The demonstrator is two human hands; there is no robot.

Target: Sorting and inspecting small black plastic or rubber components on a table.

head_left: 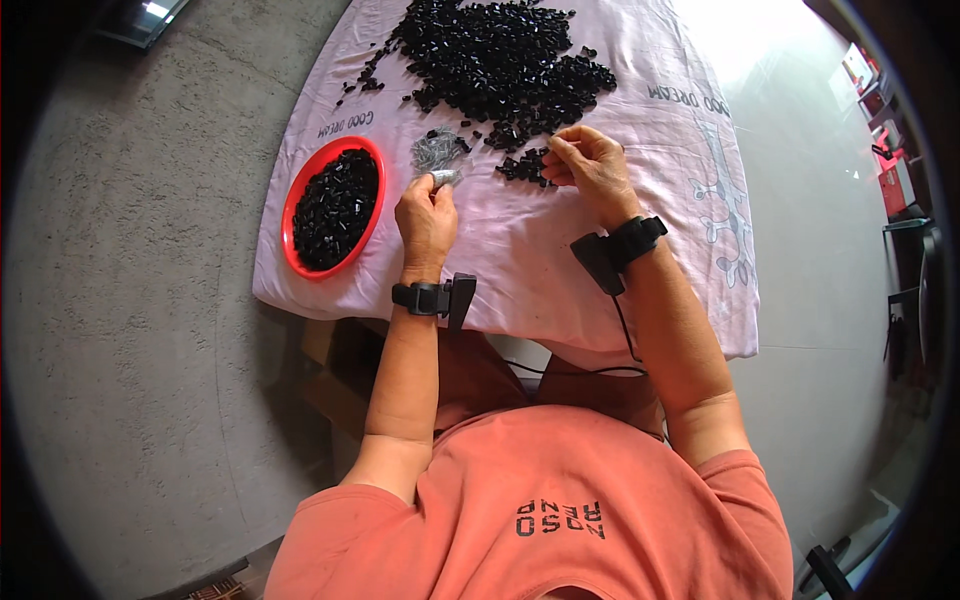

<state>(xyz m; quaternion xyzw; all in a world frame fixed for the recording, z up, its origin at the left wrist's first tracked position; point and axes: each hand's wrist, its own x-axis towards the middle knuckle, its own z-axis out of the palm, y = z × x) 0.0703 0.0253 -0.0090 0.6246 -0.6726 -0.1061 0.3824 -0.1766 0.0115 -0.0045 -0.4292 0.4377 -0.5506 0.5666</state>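
Note:
My left hand point(427, 215) is closed, thumb and fingers gripping a small silvery grey piece point(446, 177) whose exact kind I cannot make out. Just beyond it lies a small heap of thin silvery metal pieces point(435, 150), with a few black bits at its edge. My right hand point(598, 172) hovers at the right side of a small cluster of black plastic pieces point(522, 166), its thumb and fingers drawn together. Whatever is between those fingertips, if anything, is too small to tell. Beside the left hand stands a red oval basin point(292, 250) filled with similar black pieces.
A large pile of small black pieces point(490, 60) spreads over the far part of the table, which a pale pink printed cloth point(520, 270) covers. A black cable point(626, 325) hangs from the right wrist strap. Red items point(890, 170) stand along the far right.

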